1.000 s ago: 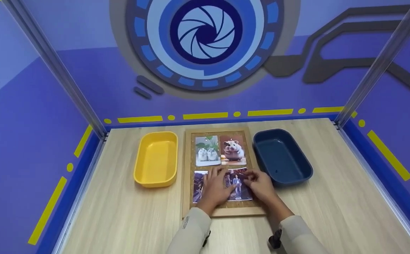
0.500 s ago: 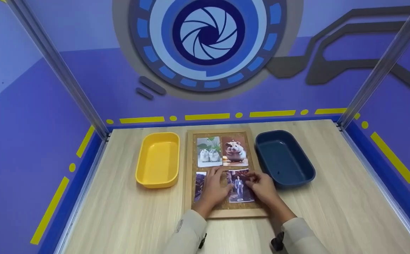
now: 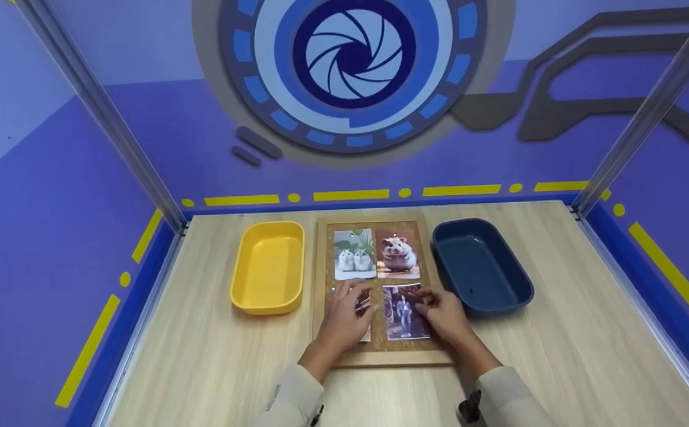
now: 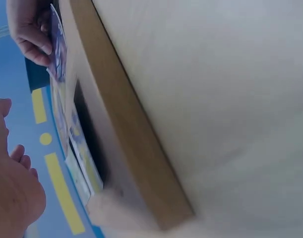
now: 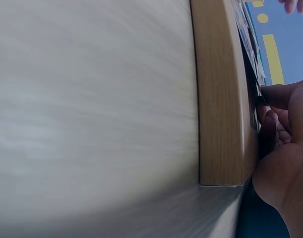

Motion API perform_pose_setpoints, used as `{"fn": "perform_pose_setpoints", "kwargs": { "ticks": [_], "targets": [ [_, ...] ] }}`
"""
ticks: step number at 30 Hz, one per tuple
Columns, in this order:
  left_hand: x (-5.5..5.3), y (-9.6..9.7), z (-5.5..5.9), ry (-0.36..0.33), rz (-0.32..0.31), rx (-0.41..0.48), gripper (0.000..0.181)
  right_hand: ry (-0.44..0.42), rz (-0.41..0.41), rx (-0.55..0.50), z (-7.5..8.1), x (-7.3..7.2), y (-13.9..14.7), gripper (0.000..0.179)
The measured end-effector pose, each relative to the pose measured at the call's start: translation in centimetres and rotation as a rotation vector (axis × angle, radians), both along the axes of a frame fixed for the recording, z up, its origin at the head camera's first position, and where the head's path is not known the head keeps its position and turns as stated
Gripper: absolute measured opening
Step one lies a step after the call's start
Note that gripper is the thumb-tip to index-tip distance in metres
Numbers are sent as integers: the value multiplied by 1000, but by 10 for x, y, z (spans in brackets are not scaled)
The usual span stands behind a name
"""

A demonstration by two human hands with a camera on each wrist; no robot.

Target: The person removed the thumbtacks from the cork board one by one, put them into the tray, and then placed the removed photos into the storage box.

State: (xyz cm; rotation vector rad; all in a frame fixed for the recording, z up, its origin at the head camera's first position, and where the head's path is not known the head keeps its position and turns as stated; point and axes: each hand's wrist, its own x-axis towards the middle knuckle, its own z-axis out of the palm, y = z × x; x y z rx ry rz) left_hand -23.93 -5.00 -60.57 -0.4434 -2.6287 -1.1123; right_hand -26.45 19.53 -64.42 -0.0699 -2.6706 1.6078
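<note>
A wood-framed corkboard (image 3: 391, 359) lies on the table with photos in two rows. The upper row shows a photo of two small hamsters (image 3: 354, 259) and a photo of one hamster (image 3: 398, 259), each with a pin near its top. At lower right is a photo of a standing person (image 3: 404, 315); my right hand (image 3: 448, 319) pinches its right side, and in the right wrist view the thumb (image 5: 277, 95) is at the edge. My left hand (image 3: 343, 317) hovers, fingers relaxed and apart, over the lower-left photo (image 3: 363, 303), hiding most of it.
A yellow tray (image 3: 268, 267) stands left of the board. On the right, a dark blue tray (image 3: 482, 267) sits close to the board's edge with a small dark speck inside. Purple panels (image 3: 113, 196) enclose the table's sides and back.
My left hand has moved left, off the lower-right photo's edge and over the lower-left one. The right hand has stayed at the lower-right photo. The head view has shifted slightly.
</note>
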Motion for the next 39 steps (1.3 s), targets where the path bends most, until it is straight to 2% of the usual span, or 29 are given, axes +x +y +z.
{"fn": "perform_pose_setpoints", "kwargs": {
  "ticks": [7,11,16,21,29,34,39],
  "targets": [
    [10,-40,14,127,24,-32,40,7,-13,-15,-2,-2,-2,22],
    [19,-68,19,225,86,-35,38,13,-3,-13,-2,-3,-5,22],
    [30,-100,20,279,171,-47,34,14,6,-18,0,-4,-6,23],
    [37,-121,17,272,262,-16,34,22,10,-24,3,-5,-5,22],
    [47,-141,6,267,402,31,37,8,2,-33,-1,-2,0,20],
    [47,-154,-2,262,501,74,41,6,-6,-50,-2,0,0,20],
    [44,-166,-7,222,643,156,50,8,-12,-48,-2,1,0,21]
  ]
}}
